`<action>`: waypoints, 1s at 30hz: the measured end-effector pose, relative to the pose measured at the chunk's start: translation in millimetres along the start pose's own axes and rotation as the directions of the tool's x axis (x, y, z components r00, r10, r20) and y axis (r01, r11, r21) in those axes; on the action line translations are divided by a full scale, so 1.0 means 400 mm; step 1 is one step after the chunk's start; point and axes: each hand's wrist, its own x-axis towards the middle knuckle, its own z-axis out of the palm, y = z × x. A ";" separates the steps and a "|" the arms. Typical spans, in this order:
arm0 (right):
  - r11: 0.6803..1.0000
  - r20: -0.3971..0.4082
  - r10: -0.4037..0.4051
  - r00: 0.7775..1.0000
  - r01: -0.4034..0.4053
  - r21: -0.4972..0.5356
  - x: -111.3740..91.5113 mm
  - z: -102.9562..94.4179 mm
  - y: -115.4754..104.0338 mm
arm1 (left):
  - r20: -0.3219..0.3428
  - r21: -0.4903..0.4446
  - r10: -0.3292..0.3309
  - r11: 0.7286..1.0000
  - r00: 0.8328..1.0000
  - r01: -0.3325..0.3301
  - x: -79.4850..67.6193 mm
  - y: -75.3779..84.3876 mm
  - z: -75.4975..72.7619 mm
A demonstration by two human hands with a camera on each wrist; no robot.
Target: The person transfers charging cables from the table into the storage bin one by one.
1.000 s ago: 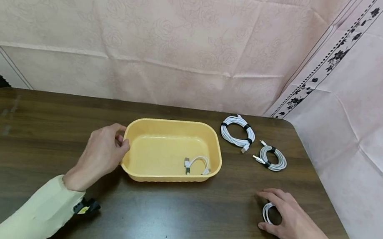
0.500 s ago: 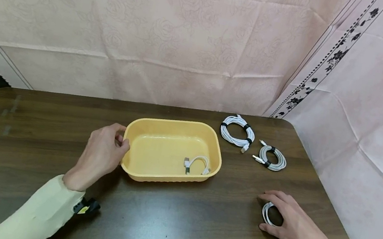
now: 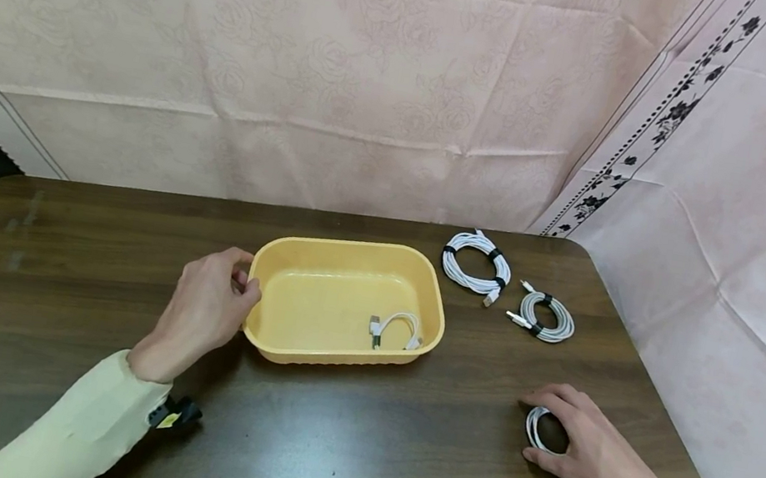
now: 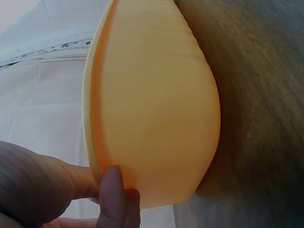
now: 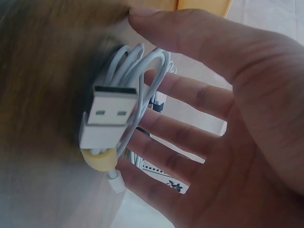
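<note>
My left hand [image 3: 208, 303] pinches the left rim of a yellow plastic basin [image 3: 311, 307]; the left wrist view shows its fingers [image 4: 113, 194] against the basin's outer wall. A short white USB cable [image 3: 396, 327] lies inside, at the basin's right. My right hand [image 3: 591, 451] arches over a coiled white USB cable [image 3: 534, 428] on the table. In the right wrist view, the coil's USB plug [image 5: 113, 109] and a yellow tie [image 5: 100, 159] show; the fingers [image 5: 183, 128] spread behind the coil and the thumb stands apart from it.
Two more coiled cables with black ties, a larger white one [image 3: 476, 261] and a smaller grey-white one [image 3: 547, 315], lie at the back right of the brown wooden table [image 3: 317, 448]. Pale floral cloth [image 3: 319, 76] hangs behind and to the right.
My right hand has shifted slightly right, its thumb and fingertips a little nearer the coil. My left hand, the basin and the cables look unmoved.
</note>
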 end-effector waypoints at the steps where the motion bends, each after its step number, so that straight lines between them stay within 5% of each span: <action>1: 1.000 0.004 0.002 1.000 -0.002 0.000 0.000 0.001 0.001 | 0.003 0.000 -0.004 1.000 1.000 0.004 0.000 0.000 0.000; 30: 1.000 0.034 -0.007 0.999 0.007 0.002 -0.005 -0.003 0.007 | 0.016 -0.003 -0.026 1.000 1.000 0.027 0.001 -0.001 0.003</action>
